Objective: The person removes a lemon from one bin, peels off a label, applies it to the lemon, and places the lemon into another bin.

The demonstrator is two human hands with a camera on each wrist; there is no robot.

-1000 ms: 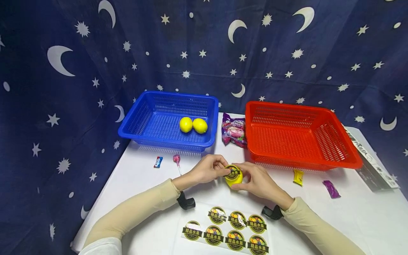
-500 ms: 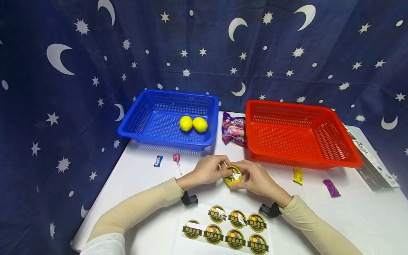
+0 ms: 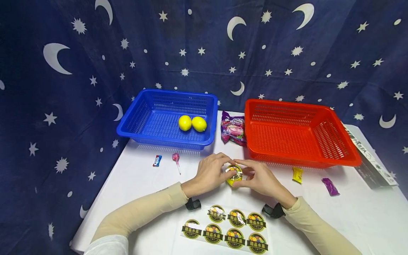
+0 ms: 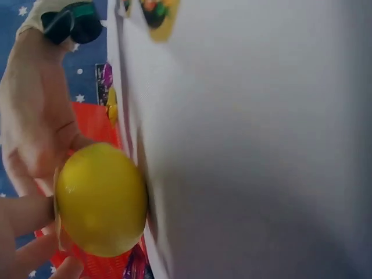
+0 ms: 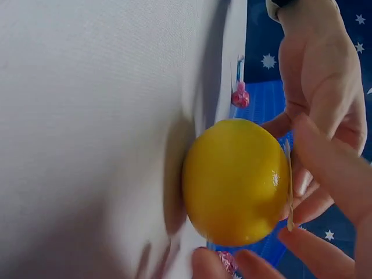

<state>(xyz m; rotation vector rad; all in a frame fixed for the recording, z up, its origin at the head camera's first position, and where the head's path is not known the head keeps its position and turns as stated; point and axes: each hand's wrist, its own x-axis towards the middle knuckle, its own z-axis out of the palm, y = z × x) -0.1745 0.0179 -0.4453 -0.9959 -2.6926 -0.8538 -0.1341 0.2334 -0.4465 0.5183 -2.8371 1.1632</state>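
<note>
A yellow lemon (image 3: pixel 234 182) stands on the white table between both hands, with a round dark-and-gold sticker (image 3: pixel 236 168) on its upper face. My left hand (image 3: pixel 206 173) arches over it from the left, thumb pressing on the sticker and fingertips near the far edge. From the right, my right hand (image 3: pixel 264 180) holds the lemon, thumb on the near side and index finger reaching the far side. Both wrist views show the lemon's smooth side; part of the sticker's edge (image 5: pixel 290 216) stands slightly off the peel. Some fingertips are hidden behind the fruit.
A sheet of similar stickers (image 3: pixel 224 228) lies in front. Behind are a blue basket (image 3: pixel 153 136) with two lemons (image 3: pixel 192 123), a red basket (image 3: pixel 287 161) and a purple berries bag (image 3: pixel 232 128). A lollipop (image 3: pixel 176 158) and wrapped candies (image 3: pixel 297 175) lie around.
My left hand has shifted right and over the lemon, and the sticker lies more flatly across its top. My right hand keeps its hold, its index finger now farther over the lemon's far side.
</note>
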